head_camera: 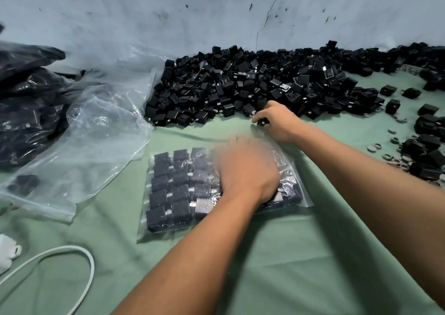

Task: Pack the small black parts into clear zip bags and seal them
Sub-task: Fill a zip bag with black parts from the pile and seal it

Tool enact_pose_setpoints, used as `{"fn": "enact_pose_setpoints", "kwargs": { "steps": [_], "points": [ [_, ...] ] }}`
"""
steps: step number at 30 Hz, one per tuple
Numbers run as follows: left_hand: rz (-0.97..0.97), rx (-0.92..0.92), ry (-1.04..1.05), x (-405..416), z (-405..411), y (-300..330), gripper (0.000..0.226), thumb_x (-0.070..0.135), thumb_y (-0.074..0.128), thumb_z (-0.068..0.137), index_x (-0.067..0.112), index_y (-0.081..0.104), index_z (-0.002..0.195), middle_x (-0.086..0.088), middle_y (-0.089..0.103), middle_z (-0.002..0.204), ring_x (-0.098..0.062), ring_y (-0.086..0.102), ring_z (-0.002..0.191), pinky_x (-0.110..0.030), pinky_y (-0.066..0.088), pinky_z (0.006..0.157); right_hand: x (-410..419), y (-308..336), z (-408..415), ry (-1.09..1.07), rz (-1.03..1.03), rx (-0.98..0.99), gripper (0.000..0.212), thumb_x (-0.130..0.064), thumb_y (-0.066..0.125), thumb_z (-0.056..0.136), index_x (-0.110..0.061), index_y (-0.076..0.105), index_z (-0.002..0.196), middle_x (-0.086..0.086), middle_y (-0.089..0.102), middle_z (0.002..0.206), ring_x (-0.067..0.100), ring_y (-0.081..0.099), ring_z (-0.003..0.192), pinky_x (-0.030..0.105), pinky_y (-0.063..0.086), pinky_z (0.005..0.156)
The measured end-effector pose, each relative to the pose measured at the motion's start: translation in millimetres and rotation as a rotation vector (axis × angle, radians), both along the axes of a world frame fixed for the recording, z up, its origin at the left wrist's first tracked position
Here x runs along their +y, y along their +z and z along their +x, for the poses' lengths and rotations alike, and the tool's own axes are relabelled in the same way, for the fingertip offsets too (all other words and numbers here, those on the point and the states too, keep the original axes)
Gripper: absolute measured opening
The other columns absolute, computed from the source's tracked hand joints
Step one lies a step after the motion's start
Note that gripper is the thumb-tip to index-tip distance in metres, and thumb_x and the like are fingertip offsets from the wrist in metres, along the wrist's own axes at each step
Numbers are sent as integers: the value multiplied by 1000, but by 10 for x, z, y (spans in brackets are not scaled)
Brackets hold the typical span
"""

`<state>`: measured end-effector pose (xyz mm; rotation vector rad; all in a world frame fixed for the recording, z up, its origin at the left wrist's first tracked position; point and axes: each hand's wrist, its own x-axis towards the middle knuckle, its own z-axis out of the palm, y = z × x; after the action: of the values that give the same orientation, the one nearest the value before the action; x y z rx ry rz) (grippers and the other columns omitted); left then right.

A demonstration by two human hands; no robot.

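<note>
Head view shows the filling step under way: the left hand, blurred so that I cannot tell how its fingers lie, sits on or in the mouth of a clear zip bag that lies flat on the green cloth with neat rows of black parts inside. The right hand curls its fingers around a few more parts at the near edge of the big loose pile. Next, I judge, those parts must go into the bag's open end beside the rows, with the left hand holding the mouth open, before the strip is pressed shut.
</note>
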<state>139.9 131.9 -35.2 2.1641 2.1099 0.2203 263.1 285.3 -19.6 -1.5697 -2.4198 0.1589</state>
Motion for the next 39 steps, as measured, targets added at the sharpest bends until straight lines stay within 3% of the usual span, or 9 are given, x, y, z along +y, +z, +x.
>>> {"fn": "enact_pose_setpoints", "kwargs": {
  "steps": [4,8,13,18,23,25,30,34,39],
  "points": [
    [15,-1,1,-13,0,11,71,47,17,103,13,9,164,-12,7,172,-31,-1,159,-62,-1,124,-322,-59,362,-268,-13,215,30,-21,73,91,-20,74,121,9,69,120,30,63,110,33,49,95],
    [17,5,1,-10,1,12,70,46,16,103,13,10,164,-12,7,172,-30,0,159,-62,0,125,-772,-154,611,-332,-94,376,27,-46,78,87,-24,75,103,-2,70,92,12,63,80,29,45,76],
    [14,11,6,-6,4,7,70,46,16,103,13,9,164,-11,7,172,-30,0,159,-61,-1,125,-1088,-235,656,-165,-18,376,30,-24,78,87,-27,73,116,-7,74,102,18,66,95,32,51,83],
    [13,13,5,-4,4,1,70,46,15,102,14,9,164,-11,7,172,-29,0,159,-61,-1,125,-1096,-217,682,-52,-73,374,23,-22,73,92,-25,74,115,-3,71,88,20,64,83,40,55,84],
    [2,4,5,-7,1,9,70,45,16,102,14,8,164,-10,6,172,-29,-1,159,-61,-2,125,-1108,-180,624,68,-132,402,40,-14,66,98,-19,65,138,-8,72,114,11,63,102,30,49,94],
    [-2,4,3,-9,1,15,70,45,15,102,14,8,164,-10,5,172,-29,-2,159,-61,-2,125,-1086,-184,611,73,-131,354,41,-15,62,101,-18,62,141,-3,71,114,16,63,102,35,49,95],
    [-5,5,3,-13,2,22,69,45,16,103,14,8,164,-10,5,172,-29,-2,159,-61,-2,125,-1046,-199,546,96,-67,276,38,-18,59,102,-21,63,140,-4,57,84,18,54,82,38,46,79],
    [-11,6,3,-7,4,25,69,44,16,103,14,7,164,-10,5,172,-28,-2,159,-60,-2,125,-1067,-223,478,120,-59,412,28,-27,61,101,-23,72,128,7,61,89,24,58,87,41,48,80],
    [-8,-3,5,-20,10,23,69,44,15,103,14,8,164,-9,5,172,-28,-2,159,-60,-3,126,-1039,-282,459,82,-129,591,24,-23,62,102,-18,75,122,-1,66,99,16,64,98,29,49,88]
  ]
}}
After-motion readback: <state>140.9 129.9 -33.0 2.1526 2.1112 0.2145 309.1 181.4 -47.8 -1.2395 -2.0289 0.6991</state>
